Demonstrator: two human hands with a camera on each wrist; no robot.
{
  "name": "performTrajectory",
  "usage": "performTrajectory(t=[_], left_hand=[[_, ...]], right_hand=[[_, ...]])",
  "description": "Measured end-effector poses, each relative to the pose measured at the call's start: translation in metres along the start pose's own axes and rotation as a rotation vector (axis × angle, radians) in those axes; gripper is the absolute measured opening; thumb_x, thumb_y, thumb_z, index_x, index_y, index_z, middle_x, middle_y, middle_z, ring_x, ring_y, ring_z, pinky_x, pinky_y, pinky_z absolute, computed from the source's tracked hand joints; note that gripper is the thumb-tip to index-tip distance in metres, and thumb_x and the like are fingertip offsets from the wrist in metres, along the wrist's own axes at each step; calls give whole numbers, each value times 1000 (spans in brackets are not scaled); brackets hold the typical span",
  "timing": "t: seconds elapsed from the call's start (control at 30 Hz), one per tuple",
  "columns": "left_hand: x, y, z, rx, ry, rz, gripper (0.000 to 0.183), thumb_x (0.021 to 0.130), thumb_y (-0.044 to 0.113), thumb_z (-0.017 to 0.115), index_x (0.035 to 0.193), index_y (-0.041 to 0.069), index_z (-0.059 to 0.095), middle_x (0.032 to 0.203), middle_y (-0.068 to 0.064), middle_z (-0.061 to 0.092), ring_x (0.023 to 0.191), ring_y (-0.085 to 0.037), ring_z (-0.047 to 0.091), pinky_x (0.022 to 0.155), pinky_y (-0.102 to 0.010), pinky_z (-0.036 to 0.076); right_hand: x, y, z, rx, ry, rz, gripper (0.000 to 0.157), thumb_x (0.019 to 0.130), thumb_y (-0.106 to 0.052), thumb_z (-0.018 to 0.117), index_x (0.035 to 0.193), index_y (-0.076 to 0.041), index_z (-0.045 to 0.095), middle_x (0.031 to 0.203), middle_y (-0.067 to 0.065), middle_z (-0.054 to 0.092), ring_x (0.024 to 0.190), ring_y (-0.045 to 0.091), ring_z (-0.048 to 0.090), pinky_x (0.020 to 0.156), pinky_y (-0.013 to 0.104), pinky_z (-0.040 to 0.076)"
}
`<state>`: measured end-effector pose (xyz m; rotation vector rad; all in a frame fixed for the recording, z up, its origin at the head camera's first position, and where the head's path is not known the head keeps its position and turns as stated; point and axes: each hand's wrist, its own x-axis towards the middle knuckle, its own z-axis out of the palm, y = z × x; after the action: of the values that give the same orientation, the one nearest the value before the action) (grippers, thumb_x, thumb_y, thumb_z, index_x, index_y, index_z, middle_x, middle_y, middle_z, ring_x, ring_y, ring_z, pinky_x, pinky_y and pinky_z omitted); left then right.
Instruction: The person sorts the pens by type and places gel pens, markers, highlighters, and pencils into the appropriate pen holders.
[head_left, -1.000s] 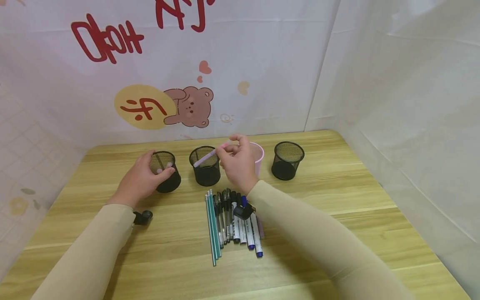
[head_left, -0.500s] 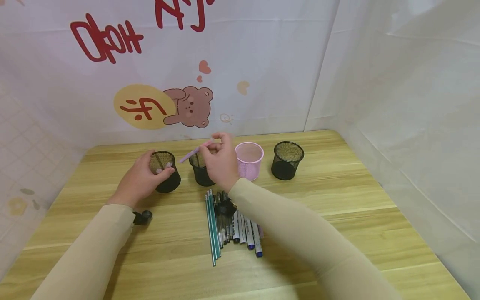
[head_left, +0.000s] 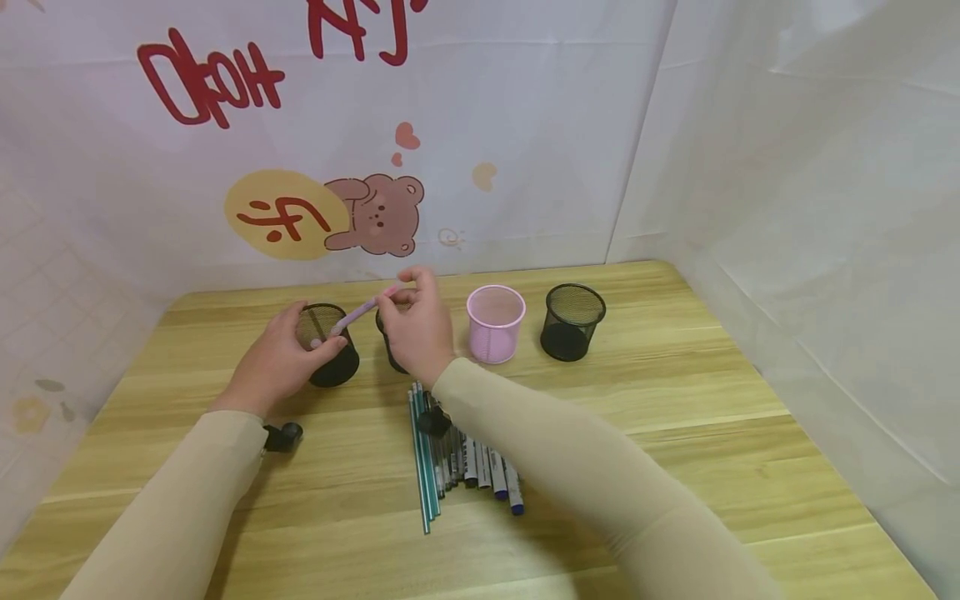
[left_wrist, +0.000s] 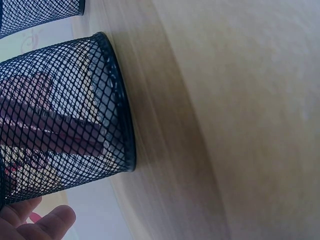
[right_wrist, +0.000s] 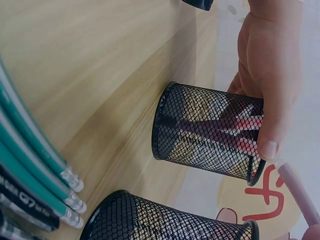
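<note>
My left hand (head_left: 279,360) grips the leftmost black mesh pen cup (head_left: 336,368), its thumb lying over the near rim. Two slim pens (right_wrist: 235,127) show through the mesh in the right wrist view, inside that cup. With thumb and fingertips my right hand (head_left: 422,335) pinches a pink-and-purple pen (head_left: 358,313). The pen slants down to the left, its lower end at the rim of the held cup, close by the left thumb. A second black mesh cup (head_left: 392,353) is partly hidden behind the right hand.
To the right stand a pink mesh cup (head_left: 492,343) and another black mesh cup (head_left: 567,340). In front of the cups lie teal pencils (head_left: 422,475), black pens and white markers (head_left: 513,487), partly covered by the right forearm. A printed curtain (head_left: 525,125) closes off the back.
My right hand has carried the pink-and-purple pen leftward, from over the second cup to the rim of the leftmost one. My left hand keeps its grip on the cup.
</note>
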<state>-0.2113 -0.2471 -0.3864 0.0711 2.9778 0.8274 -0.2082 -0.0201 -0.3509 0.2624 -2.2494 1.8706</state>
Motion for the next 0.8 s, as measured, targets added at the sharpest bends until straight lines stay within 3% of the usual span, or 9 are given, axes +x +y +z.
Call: performTrajectory(t=[0.37, 0.6, 0.8], left_hand=[[0, -1, 0, 4, 8, 9, 115, 93, 78, 56, 168, 3, 13, 169, -31, 24, 151, -56, 33, 115, -76, 33], [1, -2, 1, -3, 6, 7, 117, 92, 80, 55, 168, 2, 12, 169, -31, 25, 150, -55, 34, 114, -76, 35], [1, -2, 1, 0, 8, 8, 116, 93, 79, 56, 168, 2, 13, 168, -32, 25, 150, -56, 35, 114, -77, 35]], right_hand=[[0, 4, 2, -41, 1, -1, 37, 103, -15, 69, 134, -4, 52, 109, 11, 78, 76, 5, 67, 61, 19, 51], [-1, 7, 6, -112, -5, -31, 27, 103, -16, 69, 126, -9, 55, 111, 9, 79, 69, 2, 62, 55, 17, 47], [-3, 7, 6, -108, -26, -27, 27, 104, -17, 68, 126, -8, 57, 113, 9, 79, 64, 0, 61, 53, 18, 47]])
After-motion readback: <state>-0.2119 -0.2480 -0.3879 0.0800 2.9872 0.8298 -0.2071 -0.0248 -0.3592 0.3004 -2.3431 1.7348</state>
